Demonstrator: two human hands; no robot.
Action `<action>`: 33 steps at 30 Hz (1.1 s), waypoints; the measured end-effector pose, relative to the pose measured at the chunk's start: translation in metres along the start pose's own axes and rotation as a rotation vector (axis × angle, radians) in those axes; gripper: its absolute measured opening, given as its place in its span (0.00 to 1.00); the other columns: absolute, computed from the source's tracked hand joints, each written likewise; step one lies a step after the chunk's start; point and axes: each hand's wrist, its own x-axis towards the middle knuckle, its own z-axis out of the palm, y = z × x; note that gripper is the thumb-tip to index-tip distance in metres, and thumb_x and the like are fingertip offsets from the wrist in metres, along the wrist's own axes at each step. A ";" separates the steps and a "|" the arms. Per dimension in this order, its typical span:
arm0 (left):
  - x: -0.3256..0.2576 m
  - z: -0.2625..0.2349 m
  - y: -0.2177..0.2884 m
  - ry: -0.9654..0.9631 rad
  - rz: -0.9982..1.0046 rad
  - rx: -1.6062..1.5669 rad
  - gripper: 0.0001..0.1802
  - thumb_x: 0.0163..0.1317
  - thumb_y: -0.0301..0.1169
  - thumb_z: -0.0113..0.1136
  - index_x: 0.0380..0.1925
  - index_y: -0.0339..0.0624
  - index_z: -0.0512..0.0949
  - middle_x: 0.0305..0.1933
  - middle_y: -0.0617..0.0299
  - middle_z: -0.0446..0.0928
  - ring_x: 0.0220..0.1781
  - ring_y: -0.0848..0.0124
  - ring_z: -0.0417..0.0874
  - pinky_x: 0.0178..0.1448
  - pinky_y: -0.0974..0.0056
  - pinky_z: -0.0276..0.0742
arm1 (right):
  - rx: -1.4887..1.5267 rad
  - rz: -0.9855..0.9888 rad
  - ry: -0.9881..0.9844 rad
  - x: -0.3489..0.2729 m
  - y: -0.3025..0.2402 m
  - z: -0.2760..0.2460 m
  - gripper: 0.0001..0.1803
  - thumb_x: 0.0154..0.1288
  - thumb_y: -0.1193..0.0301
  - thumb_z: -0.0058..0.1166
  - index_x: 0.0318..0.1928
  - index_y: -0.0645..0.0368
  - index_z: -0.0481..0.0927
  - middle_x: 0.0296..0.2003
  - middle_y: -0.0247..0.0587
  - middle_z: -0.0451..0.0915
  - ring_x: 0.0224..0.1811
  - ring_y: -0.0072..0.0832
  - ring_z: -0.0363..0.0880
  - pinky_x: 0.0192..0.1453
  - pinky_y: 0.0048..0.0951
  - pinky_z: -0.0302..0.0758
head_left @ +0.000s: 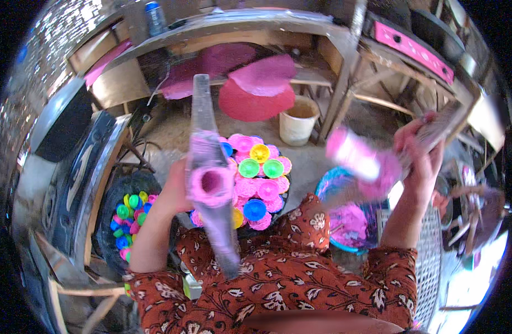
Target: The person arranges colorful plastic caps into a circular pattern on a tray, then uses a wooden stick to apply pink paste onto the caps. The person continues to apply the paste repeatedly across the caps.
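My left hand (179, 186) is closed round a long flat bar (202, 122) held upright. A pink-smeared round socket (212, 185) opens in the middle of that bar, which hides most of the fingers. Out to the right, my raised right hand (421, 158) grips a second bar (442, 127), blurred by motion. A thick pink-coated plug (353, 153) with a pale shiny side sticks out from it toward the left. Between my hands, lower down, lies a pile of pink frilled, flower-shaped pieces (247, 188) with several blue, green and yellow round cups among them.
By my right knee stands a turquoise basin (322, 192) of pink material (349, 222). A dark tub (107, 222) at left holds small coloured pieces (128, 222). Ahead are a whitish bucket (297, 128), a red round sheet (256, 103) and a wooden bench (256, 36).
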 end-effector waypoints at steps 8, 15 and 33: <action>0.051 0.073 -0.035 0.078 0.143 -1.664 0.28 0.55 0.49 0.59 0.53 0.50 0.70 0.58 0.54 0.66 0.58 0.55 0.69 0.59 0.47 0.68 | 0.614 -0.142 0.260 -0.087 0.094 0.078 0.25 0.58 0.71 0.57 0.50 0.51 0.55 0.40 0.45 0.72 0.47 0.42 0.73 0.51 0.47 0.70; -0.040 -0.006 -0.057 0.611 0.298 -1.353 0.20 0.57 0.46 0.58 0.44 0.46 0.74 0.55 0.59 0.72 0.60 0.59 0.69 0.64 0.45 0.62 | -0.938 0.960 0.010 -0.238 0.296 -0.091 0.19 0.58 0.56 0.50 0.42 0.56 0.80 0.39 0.52 0.78 0.49 0.43 0.74 0.49 0.43 0.72; -0.123 -0.095 -0.116 0.479 0.485 -1.083 0.26 0.60 0.44 0.54 0.55 0.45 0.68 0.65 0.53 0.60 0.67 0.49 0.55 0.67 0.37 0.52 | -1.485 1.288 -0.721 -0.275 0.223 -0.264 0.12 0.54 0.70 0.50 0.36 0.61 0.81 0.33 0.55 0.80 0.39 0.44 0.81 0.43 0.41 0.77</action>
